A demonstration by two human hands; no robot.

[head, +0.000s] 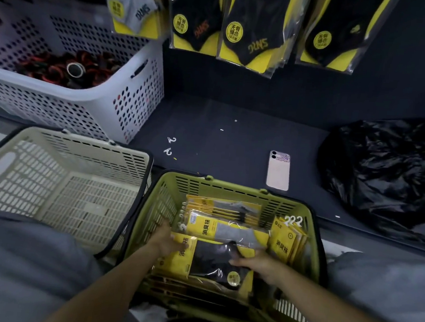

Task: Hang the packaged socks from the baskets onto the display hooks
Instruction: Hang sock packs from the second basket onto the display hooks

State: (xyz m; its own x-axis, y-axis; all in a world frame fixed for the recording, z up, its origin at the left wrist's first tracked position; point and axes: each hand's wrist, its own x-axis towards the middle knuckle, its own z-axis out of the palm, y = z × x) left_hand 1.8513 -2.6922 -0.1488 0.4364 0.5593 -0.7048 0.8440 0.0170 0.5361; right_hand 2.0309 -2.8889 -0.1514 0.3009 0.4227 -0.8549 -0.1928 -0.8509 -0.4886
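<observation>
Dark display wall (238, 86) and its ledge (233, 149) lie beyond both hands, with hung sock packs (246, 30) high above them, presumably showing where the rest belong. A black bag (385, 176) slumps far off past the right hand. A white basket (83, 103) sits well beyond the left hand, and a cream basket (79, 149) stands just beside it with no packs visible inside.

Directly under the hands is the green basket (235, 186), stacked flat with packs, likely so that each lifts off in turn. A phone (278, 170) lies on the ledge ahead of the right hand, and loose hooks (170, 145) ahead of the left.

The hands are apart, one at each end of the top black sock pack (213, 261). The left hand (165, 241) covers its yellow header, too blurred to show whether it pinches. The right hand (261, 265) lays fairly straight fingers (236, 261) on the toe end, probably steadying it for lifting.
</observation>
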